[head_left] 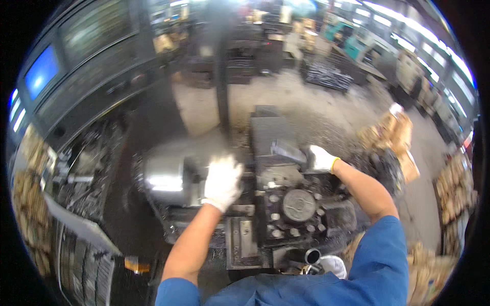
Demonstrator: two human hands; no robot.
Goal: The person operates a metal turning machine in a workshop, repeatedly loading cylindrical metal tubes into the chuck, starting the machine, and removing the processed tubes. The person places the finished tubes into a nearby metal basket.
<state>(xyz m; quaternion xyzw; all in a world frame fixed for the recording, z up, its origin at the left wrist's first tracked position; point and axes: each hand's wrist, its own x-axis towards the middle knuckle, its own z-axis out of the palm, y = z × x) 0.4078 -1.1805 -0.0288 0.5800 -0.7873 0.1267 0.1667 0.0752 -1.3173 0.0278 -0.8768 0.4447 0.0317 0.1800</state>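
Shiny metal cylinder point(166, 173) sits near the gloved left hand point(223, 179); spinning, it could snag the glove point(221, 191). Whether that or the right hand point(321, 159) grips anything, I cannot tell.

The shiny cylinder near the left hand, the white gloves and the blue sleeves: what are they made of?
Cylinder: probably metal, smooth and polished, judging by its bright band of glare.
White gloves: probably fabric, matte, as they show no gloss; blur hides any weave.
Blue sleeves: apparently cloth, matte, from the soft creases; which fibre, I can't tell.
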